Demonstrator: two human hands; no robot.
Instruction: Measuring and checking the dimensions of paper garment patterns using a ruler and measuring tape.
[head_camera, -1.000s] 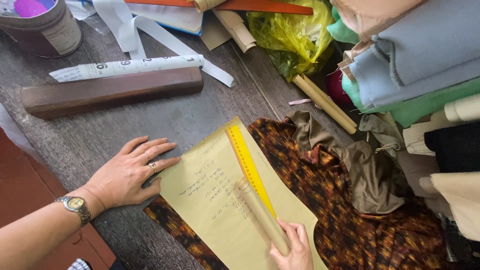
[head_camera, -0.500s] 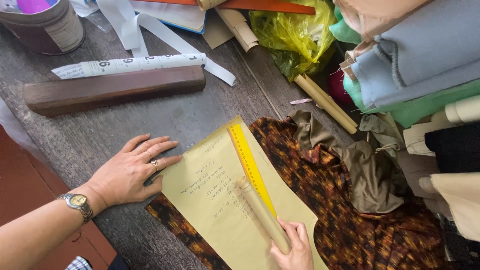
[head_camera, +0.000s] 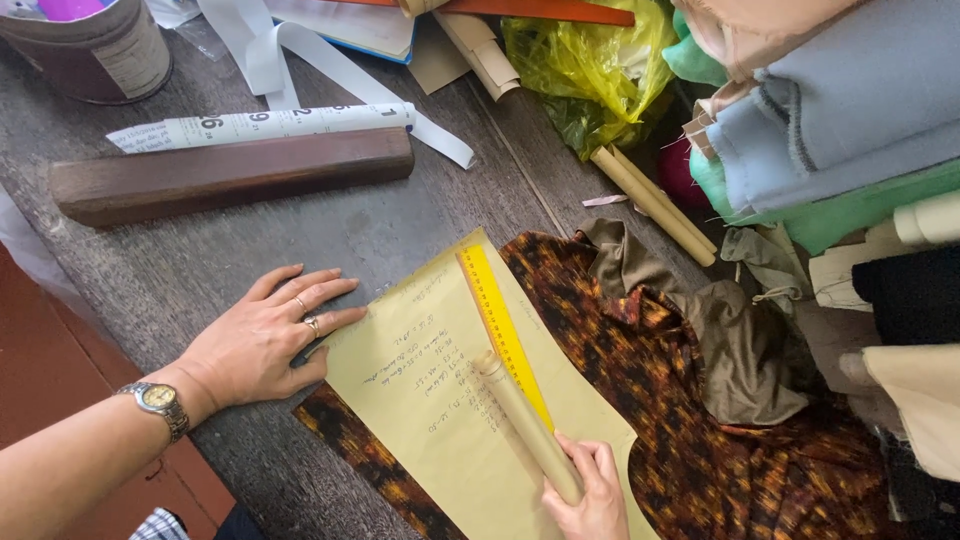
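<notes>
A pale yellow paper pattern (head_camera: 420, 400) with handwritten notes lies flat near the table's front edge, slanting across it, over brown-and-orange patterned cloth (head_camera: 700, 440) that spreads toward the right edge. A yellow ruler (head_camera: 503, 330) lies along the pattern's right edge. A tan paper roll (head_camera: 525, 425) rests tilted just beside the ruler, touching it.

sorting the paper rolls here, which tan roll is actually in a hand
The tan roll lying on the yellow pattern paper beside the yellow ruler, gripped by the right hand. The other rolls lie untouched by the yellow bag.
</notes>
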